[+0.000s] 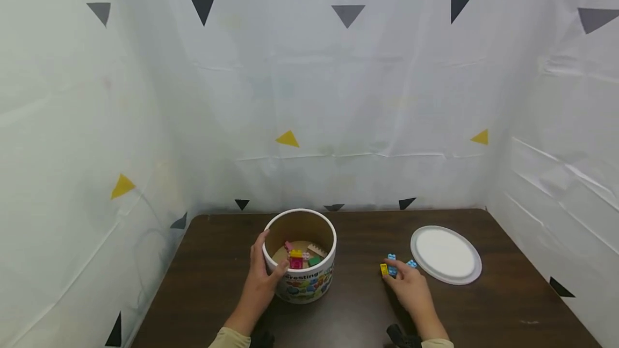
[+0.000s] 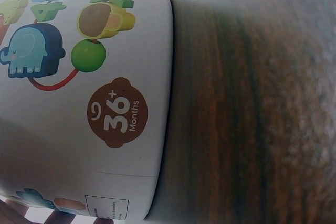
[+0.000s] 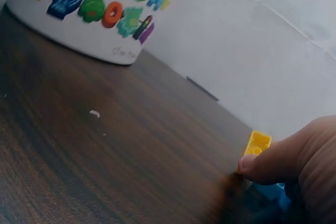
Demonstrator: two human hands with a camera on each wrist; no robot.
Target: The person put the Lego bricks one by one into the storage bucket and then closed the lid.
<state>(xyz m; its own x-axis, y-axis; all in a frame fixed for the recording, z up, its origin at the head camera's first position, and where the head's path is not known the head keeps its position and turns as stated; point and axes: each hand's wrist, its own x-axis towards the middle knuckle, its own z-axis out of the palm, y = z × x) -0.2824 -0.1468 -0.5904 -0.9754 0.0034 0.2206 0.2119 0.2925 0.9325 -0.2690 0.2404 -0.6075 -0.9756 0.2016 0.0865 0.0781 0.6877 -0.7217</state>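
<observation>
My left hand (image 1: pixel 260 277) grips the near-left side of a round white tub (image 1: pixel 303 285) with printed pictures, its thumb at the rim. Fingertips (image 2: pixel 59 217) show round the tub wall in the left wrist view. Inside the tub lie several toy bricks, among them a green one (image 1: pixel 315 260). To the right, my right hand (image 1: pixel 411 290) pinches a yellow toy brick (image 1: pixel 384 269), its thumb against it in the right wrist view. Blue toy bricks (image 1: pixel 393 271) sit right beside, partly hidden by the fingers; another blue brick (image 1: pixel 411 263) lies behind the hand.
A round white lid (image 1: pixel 445 254) lies on the dark wooden table (image 1: pixel 367 230), right of the bricks. A small pale scrap (image 3: pixel 94 113) is on the table between tub and right hand. White sheeting (image 1: pixel 309 95) with triangles hangs behind and at both sides.
</observation>
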